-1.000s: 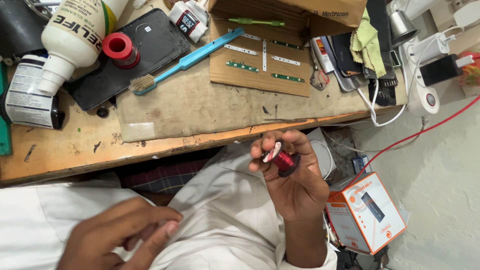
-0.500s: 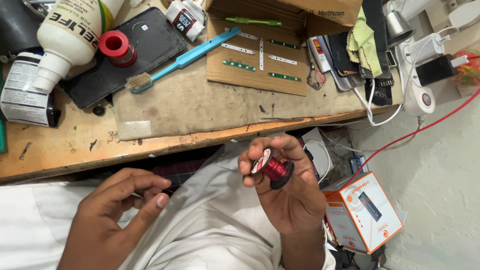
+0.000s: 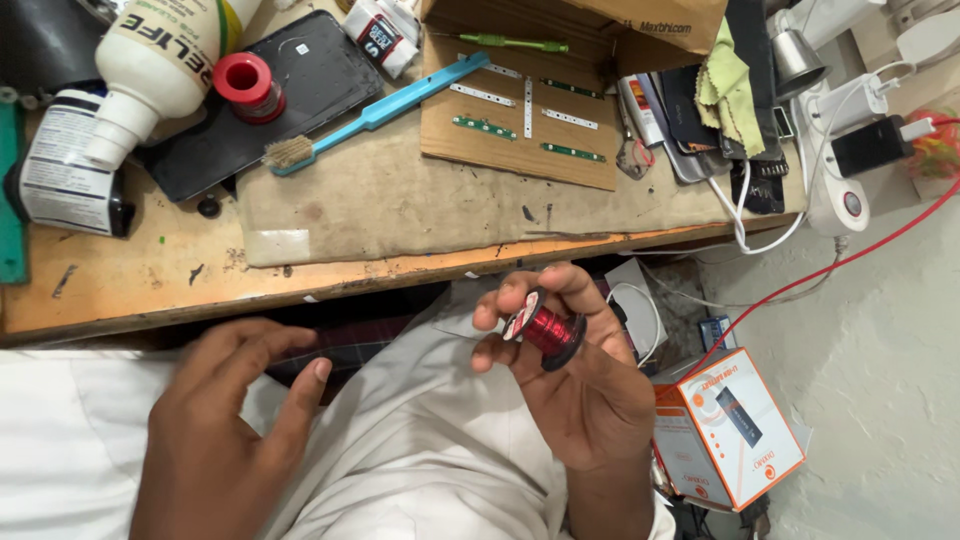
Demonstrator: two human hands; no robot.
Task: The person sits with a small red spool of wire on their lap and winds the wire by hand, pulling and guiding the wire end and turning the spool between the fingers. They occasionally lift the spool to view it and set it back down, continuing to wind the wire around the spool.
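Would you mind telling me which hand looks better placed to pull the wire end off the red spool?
Left, probably. The right hand grips the red wire spool between thumb and fingers, so it is occupied. The left hand is empty, fingers spread, beside the spool over the lap.

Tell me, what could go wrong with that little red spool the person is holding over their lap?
The small spool of shiny red wire sits only in the fingertips of the right hand, with the left hand apart and empty. It might slip, roll off the white cloth on the lap and drop near the orange and white box. The thin wire could also unwind or tangle.
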